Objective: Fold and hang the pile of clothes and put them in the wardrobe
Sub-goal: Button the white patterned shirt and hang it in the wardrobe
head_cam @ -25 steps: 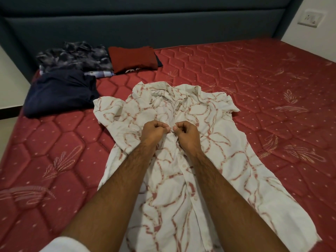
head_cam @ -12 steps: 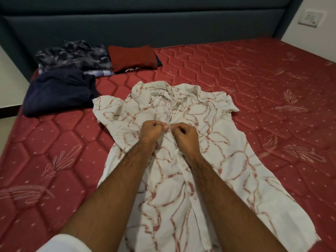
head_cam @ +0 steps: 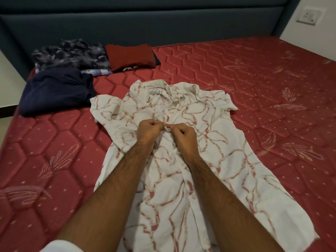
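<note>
Pinching the front placket of the white patterned shirt (head_cam: 209, 160) at chest height, the fingers (head_cam: 170, 126) of both hands meet over one small spot, seemingly working a button through its hole; the button itself is hidden under the fingertips. The left hand (head_cam: 148, 130) grips the placket edge on the shirt's left side, and the right hand (head_cam: 184, 136) grips the facing edge, both with fingers curled tight. The shirt lies face up on the red mattress (head_cam: 272, 88), collar pointing toward the headboard (head_cam: 163, 24). The likeliest slip, I judge, is the button popping back out if either pinch loosens, or mating with the wrong hole, which would skew the front. The cloth bunches beside the left hand, so pulling harder could drag the shirt askew and set creases into the fold. Beyond the shirt's left sleeve sit a navy garment (head_cam: 56, 91), a dark camouflage one (head_cam: 72, 54) and a folded red one (head_cam: 130, 57), well apart.
</note>
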`<state>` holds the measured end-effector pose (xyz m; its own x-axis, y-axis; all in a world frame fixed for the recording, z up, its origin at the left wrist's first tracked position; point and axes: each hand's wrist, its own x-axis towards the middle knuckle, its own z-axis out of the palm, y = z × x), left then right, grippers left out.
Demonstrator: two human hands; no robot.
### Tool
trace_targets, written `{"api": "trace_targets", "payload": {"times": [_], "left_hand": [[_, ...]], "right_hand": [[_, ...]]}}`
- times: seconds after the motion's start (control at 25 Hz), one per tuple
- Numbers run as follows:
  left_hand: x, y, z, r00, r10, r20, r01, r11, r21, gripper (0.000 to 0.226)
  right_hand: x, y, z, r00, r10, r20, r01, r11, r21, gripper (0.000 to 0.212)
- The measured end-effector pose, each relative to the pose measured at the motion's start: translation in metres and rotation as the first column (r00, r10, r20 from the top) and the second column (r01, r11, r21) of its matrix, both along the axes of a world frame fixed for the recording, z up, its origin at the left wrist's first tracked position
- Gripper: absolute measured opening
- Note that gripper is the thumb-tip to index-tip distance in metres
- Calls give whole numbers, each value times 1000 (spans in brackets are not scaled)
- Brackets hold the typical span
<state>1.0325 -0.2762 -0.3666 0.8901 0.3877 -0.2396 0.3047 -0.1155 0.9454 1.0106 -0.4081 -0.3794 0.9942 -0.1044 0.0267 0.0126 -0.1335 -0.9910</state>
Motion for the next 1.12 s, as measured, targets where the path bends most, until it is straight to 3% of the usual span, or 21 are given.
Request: {"api": "trace_targets", "payload": {"times": [0.28, 0.44, 0.68, 1.0, 1.12], "left_hand": [[-7, -2, -6, 996, -35, 80, 24, 991, 128, 6], [-13, -5, -11, 988, -3, 153, -11, 996, 87, 22], [-15, -6, -19, 969, -55, 239, 35, 996, 87, 26], [0, 2, -22, 991, -88, 101, 74, 988, 133, 32], [-1, 7, -20, 977, -196, 83, 174, 960, 221, 30]], "right_hand": [[10, -6, 3, 997, 59, -50, -58, 998, 9, 9], [19, -8, 6, 988, 107, -110, -106, 994, 12, 9], [22, -8, 7, 984, 142, -104, -157, 977, -148, 8], [18, 4, -4, 992, -33, -122, 16, 991, -135, 6], [24, 2, 1, 986, 9, -169, -28, 994, -109, 9]]}}
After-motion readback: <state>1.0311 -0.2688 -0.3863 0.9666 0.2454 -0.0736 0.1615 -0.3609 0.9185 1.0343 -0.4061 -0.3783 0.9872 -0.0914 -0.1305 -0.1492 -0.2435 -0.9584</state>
